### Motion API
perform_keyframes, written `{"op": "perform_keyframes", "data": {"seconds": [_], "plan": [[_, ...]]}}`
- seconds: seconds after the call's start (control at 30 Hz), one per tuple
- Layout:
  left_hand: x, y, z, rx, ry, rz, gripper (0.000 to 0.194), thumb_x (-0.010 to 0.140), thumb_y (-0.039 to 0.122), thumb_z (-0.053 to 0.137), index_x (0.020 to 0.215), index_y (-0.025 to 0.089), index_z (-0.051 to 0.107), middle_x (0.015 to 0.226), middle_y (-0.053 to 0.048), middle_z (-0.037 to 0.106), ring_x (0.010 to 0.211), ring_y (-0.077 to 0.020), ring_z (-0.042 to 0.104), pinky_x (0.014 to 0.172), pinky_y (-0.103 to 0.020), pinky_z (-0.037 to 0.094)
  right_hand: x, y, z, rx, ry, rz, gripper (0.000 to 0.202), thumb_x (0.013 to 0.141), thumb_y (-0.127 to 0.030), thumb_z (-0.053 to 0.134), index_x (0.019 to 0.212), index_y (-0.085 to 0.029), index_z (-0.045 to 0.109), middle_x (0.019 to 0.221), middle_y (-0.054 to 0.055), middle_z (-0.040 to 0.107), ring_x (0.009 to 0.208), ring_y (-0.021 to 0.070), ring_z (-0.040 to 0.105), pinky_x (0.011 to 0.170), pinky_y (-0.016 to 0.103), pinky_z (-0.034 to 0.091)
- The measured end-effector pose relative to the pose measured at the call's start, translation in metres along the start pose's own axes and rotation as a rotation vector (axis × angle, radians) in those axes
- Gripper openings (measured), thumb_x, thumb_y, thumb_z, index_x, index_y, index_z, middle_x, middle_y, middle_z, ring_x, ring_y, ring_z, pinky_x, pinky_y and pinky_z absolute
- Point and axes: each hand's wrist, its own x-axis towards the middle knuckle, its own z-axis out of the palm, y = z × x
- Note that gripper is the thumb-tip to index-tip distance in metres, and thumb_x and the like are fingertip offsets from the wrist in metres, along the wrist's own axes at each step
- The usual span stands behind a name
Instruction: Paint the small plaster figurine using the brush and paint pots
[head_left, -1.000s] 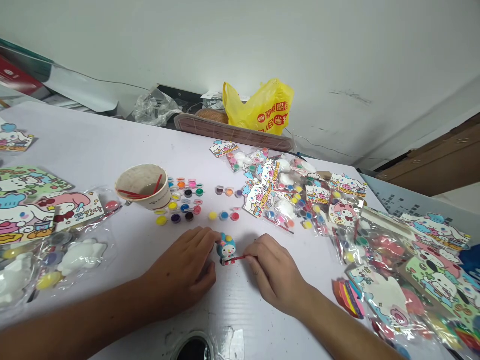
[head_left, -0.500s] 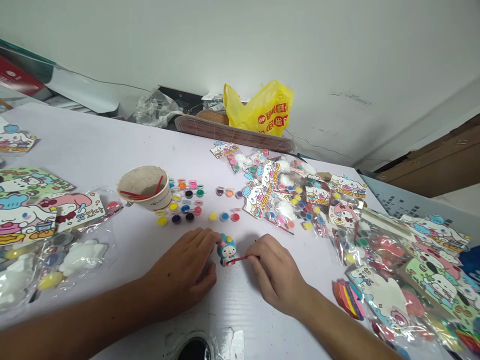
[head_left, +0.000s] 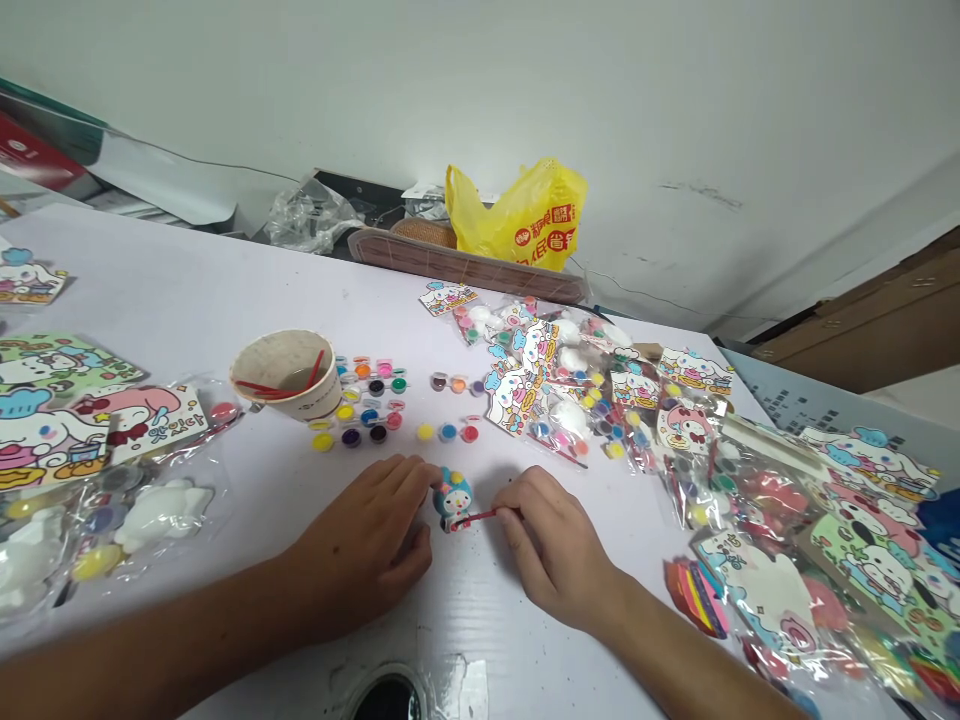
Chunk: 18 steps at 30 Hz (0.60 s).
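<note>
A small figurine [head_left: 454, 496] with a blue top and white face stands on the white table [head_left: 300, 530]. The fingertips of my left hand [head_left: 375, 530] are closed against its left side. My right hand [head_left: 551, 540] pinches a thin red brush [head_left: 482, 515], whose tip touches the lower front of the figurine. Beyond the hands are small paint pots, among them a yellow pot [head_left: 425, 432], a blue pot [head_left: 448, 432] and a red pot [head_left: 469, 433]. More paint pots lie near a paper cup [head_left: 315, 400] that holds red sticks and murky liquid.
Bagged white figures [head_left: 165, 510] and printed cards [head_left: 157, 420] lie at left. Many more packets [head_left: 570, 415] spread across the right side. A yellow plastic bag [head_left: 517, 220] is at the back. A round dark opening [head_left: 388, 700] shows at the near edge.
The brush tip has shifted very slightly on the figurine's lower front. Both hands hold nearly the same place.
</note>
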Motion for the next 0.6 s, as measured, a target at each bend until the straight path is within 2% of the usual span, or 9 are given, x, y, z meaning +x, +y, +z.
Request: {"op": "perform_keyframes", "data": {"seconds": [0.6], "plan": [[-0.001,-0.0015,0.0016,0.007,0.013,0.024,0.032,0.084,0.009,0.043,0.114,0.019,0.044,0.099,-0.005,0.055,0.092,-0.0232,0.051,0.085,-0.038,0.043,-0.0009,0.0025,-0.0003,0.018,0.016,-0.005,0.014,0.094,-0.009,0.043,0.093,-0.02,0.051,0.078,0.004,0.053,0.072,0.0198,0.05,0.061,0.032,0.042]]}}
